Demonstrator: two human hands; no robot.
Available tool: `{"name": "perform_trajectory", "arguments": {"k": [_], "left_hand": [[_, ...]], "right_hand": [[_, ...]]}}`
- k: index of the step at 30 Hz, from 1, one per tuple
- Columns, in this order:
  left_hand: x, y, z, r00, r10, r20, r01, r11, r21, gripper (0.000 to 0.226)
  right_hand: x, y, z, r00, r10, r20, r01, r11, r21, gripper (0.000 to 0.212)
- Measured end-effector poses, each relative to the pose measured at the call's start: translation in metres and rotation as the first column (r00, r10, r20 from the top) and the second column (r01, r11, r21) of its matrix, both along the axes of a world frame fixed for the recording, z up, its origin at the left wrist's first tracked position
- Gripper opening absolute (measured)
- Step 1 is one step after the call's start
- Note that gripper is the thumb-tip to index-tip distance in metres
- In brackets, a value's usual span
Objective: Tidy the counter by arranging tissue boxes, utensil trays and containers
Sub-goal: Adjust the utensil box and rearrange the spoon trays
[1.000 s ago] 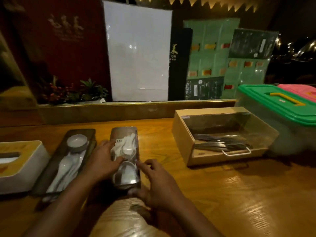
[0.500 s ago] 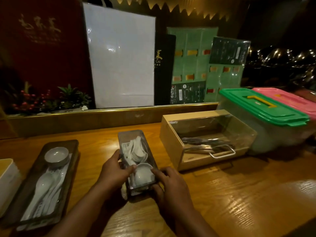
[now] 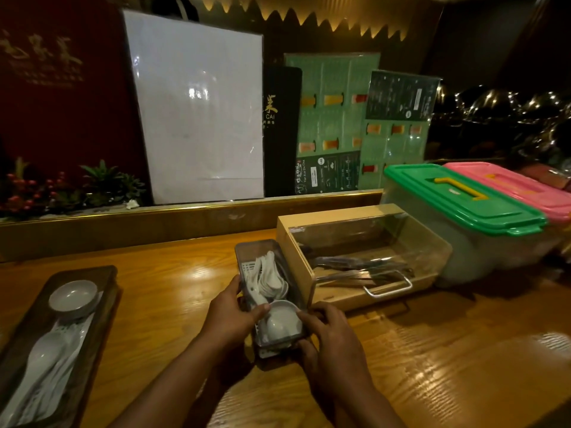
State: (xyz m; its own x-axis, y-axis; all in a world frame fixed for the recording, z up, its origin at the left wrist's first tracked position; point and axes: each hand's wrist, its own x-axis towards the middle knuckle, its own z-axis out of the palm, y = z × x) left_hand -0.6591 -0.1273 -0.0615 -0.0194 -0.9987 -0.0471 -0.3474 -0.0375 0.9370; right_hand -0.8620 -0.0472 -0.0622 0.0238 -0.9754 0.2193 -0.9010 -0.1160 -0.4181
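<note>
A narrow clear utensil tray (image 3: 251, 251) with white spoons and a small white bowl lies on the wooden counter (image 3: 173, 285), right beside a wooden cutlery box (image 3: 295, 251) with a clear lid. My left hand (image 3: 230, 319) grips the tray's left side. My right hand (image 3: 332, 333) holds its near right corner. A second dark tray (image 3: 105, 274) with a bowl and white spoons lies at the far left.
A clear container with a green lid (image 3: 463, 199) and one with a pink lid (image 3: 513, 186) stand at the right. Menus and a white board (image 3: 197, 109) lean behind a raised ledge (image 3: 154, 223). Red-berried plants (image 3: 61, 189) sit at the back left.
Both hands have slid the narrow tray to the right, from beside the dark tray to right against the wooden cutlery box. The tissue box at the far left has left the view.
</note>
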Motion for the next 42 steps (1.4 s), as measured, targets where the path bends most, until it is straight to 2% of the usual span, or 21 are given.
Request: {"name": "perform_trajectory", "arguments": {"k": [10, 22, 24, 26, 29, 31, 34, 38, 42], "left_hand": [[-0.006, -0.004, 0.003, 0.999, 0.026, 0.029, -0.026, 0.999, 0.021, 0.075], [-0.009, 0.000, 0.004, 0.999, 0.046, -0.008, -0.046, 0.998, 0.047, 0.069], [-0.006, 0.006, 0.005, 0.999, 0.044, -0.014, -0.044, 0.998, 0.043, 0.074], [0.001, 0.014, 0.008, 0.998, 0.069, -0.005, -0.069, 0.997, 0.030, 0.089], [0.027, 0.027, 0.011, 0.990, 0.113, 0.081, -0.109, 0.993, -0.044, 0.093], [0.055, 0.038, 0.016, 0.973, 0.142, 0.182, -0.120, 0.985, -0.125, 0.083], [0.108, 0.050, 0.028, 0.918, 0.177, 0.355, -0.114, 0.975, -0.191, 0.063], [0.179, 0.064, 0.044, 0.836, 0.280, 0.473, -0.171, 0.950, -0.260, 0.052], [0.240, 0.072, 0.041, 0.778, 0.376, 0.503, -0.280, 0.925, -0.258, 0.056]], "right_hand": [[-0.004, -0.005, -0.002, 0.999, 0.029, 0.020, -0.029, 1.000, 0.001, 0.058], [-0.006, -0.005, -0.006, 0.998, 0.048, 0.042, -0.049, 0.999, 0.006, 0.065], [-0.004, -0.001, -0.003, 0.998, 0.052, 0.032, -0.052, 0.999, -0.005, 0.070], [0.001, 0.003, 0.002, 0.998, 0.060, 0.036, -0.057, 0.996, -0.069, 0.069], [0.022, 0.009, 0.007, 0.987, 0.136, 0.086, -0.118, 0.975, -0.188, 0.053], [0.048, 0.013, 0.011, 0.966, 0.228, 0.118, -0.195, 0.950, -0.242, 0.041], [0.097, 0.016, 0.009, 0.910, 0.410, 0.068, -0.382, 0.890, -0.248, 0.028], [0.180, 0.024, 0.005, 0.787, 0.617, 0.010, -0.616, 0.786, -0.048, 0.047], [0.258, 0.036, 0.011, 0.748, 0.664, -0.002, -0.661, 0.745, 0.084, 0.080]]}}
